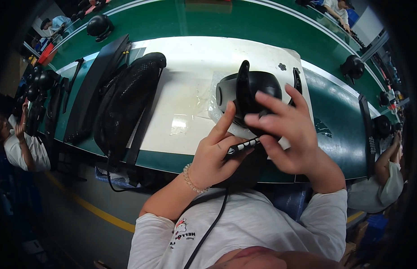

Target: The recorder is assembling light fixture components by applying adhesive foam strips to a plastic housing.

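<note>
My left hand is closed around a narrow black strip with a row of white patches along it, its index finger stretched upward. My right hand is spread, its fingers slightly blurred, with the thumb close to the strip's right end; I see nothing held in it. Just beyond both hands sits a rounded black and grey shell, helmet-like in shape. A glossy black curved piece stands upright against its near side, its lower part hidden by my fingers. Clear bubble wrap lies under the shell.
A white board covers the green table. Black mesh bags and a long black panel lie left. Another curved black piece is at the right edge. Black round units stand on the green belt beyond. Co-workers sit on both sides.
</note>
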`<state>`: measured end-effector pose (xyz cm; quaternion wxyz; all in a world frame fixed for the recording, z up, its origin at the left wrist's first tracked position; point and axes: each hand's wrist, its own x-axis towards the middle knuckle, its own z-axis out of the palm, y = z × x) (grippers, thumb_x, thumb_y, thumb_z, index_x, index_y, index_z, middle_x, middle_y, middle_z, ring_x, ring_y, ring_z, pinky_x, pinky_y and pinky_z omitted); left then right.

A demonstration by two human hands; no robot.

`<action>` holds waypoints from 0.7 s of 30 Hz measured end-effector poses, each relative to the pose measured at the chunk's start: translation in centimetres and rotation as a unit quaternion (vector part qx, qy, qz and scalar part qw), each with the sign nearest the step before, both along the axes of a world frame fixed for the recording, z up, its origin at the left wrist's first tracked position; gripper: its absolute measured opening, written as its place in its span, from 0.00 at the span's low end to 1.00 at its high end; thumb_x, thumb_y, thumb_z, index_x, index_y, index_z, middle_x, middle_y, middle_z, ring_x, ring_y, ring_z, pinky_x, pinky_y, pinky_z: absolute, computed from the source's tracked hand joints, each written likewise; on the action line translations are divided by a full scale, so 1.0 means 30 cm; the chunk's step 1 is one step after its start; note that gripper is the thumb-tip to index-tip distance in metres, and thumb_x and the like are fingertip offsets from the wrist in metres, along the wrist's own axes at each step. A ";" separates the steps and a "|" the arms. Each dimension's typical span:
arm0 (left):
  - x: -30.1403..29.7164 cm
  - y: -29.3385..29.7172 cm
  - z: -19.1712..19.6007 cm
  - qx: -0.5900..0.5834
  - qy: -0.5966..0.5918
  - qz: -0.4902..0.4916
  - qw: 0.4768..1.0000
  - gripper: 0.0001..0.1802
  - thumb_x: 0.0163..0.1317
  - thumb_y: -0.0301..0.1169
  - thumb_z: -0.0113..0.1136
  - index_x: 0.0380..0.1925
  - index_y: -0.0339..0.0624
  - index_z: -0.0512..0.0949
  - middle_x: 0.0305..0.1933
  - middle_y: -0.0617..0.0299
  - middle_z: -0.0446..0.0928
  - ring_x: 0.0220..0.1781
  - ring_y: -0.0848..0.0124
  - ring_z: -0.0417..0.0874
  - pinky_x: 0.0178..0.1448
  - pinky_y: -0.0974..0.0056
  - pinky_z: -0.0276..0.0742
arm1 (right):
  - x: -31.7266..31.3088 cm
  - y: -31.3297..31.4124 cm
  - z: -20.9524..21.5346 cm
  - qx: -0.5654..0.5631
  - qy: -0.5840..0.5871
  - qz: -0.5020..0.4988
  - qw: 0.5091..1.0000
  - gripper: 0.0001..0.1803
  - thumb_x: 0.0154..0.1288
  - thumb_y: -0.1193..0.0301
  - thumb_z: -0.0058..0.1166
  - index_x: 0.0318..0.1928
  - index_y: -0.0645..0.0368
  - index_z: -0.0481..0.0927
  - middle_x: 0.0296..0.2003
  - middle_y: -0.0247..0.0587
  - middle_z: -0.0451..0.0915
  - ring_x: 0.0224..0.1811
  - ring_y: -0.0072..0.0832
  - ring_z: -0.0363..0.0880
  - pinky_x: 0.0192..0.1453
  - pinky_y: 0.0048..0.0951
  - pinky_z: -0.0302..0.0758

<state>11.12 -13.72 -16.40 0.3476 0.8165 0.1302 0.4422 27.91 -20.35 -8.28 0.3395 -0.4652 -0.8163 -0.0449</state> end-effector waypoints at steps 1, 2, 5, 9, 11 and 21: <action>-0.003 -0.001 0.000 -0.023 0.005 -0.010 1.000 0.12 0.42 0.18 0.65 0.30 0.37 0.77 0.65 0.38 0.51 0.59 0.57 0.70 0.49 0.67 0.71 | 0.006 0.020 0.008 0.013 0.048 0.000 0.999 0.16 0.48 0.77 0.58 0.41 0.54 0.74 0.43 0.36 0.78 0.53 0.38 0.73 0.62 0.48 0.54; -0.010 -0.004 -0.002 -0.048 0.010 -0.016 0.999 0.12 0.42 0.18 0.65 0.30 0.35 0.77 0.64 0.34 0.51 0.62 0.56 0.67 0.56 0.65 0.67 | 0.009 0.043 0.018 0.023 0.096 0.003 0.995 0.15 0.48 0.77 0.58 0.40 0.54 0.74 0.43 0.38 0.78 0.53 0.40 0.72 0.62 0.48 0.55; -0.001 -0.013 -0.005 -0.055 0.003 -0.012 0.998 0.10 0.43 0.20 0.65 0.28 0.36 0.77 0.66 0.39 0.50 0.56 0.58 0.74 0.47 0.68 0.72 | 0.050 0.108 0.064 0.051 0.022 -0.017 0.998 0.09 0.53 0.80 0.54 0.36 0.58 0.72 0.50 0.46 0.74 0.58 0.46 0.67 0.63 0.42 0.56; 0.003 -0.010 -0.015 -0.034 -0.002 0.005 0.999 0.09 0.43 0.22 0.65 0.26 0.37 0.77 0.67 0.45 0.51 0.53 0.58 0.75 0.40 0.68 0.75 | 0.027 0.164 0.072 -0.006 0.106 -0.034 0.994 0.03 0.58 0.75 0.51 0.33 0.59 0.73 0.53 0.47 0.71 0.63 0.43 0.60 0.63 0.37 0.55; 0.002 -0.009 -0.013 -0.030 -0.002 0.003 1.000 0.09 0.43 0.22 0.65 0.27 0.37 0.76 0.67 0.45 0.51 0.52 0.58 0.76 0.40 0.69 0.75 | 0.024 0.188 0.066 -0.032 0.115 -0.036 0.992 0.03 0.60 0.73 0.50 0.33 0.59 0.73 0.54 0.47 0.70 0.64 0.42 0.59 0.63 0.36 0.54; -0.002 -0.009 -0.009 -0.041 -0.008 -0.015 0.999 0.09 0.44 0.22 0.65 0.27 0.37 0.75 0.67 0.46 0.52 0.45 0.59 0.79 0.37 0.69 0.75 | 0.012 0.192 0.052 -0.173 0.254 -0.003 0.952 0.05 0.61 0.70 0.50 0.34 0.59 0.74 0.55 0.47 0.70 0.65 0.39 0.58 0.63 0.34 0.56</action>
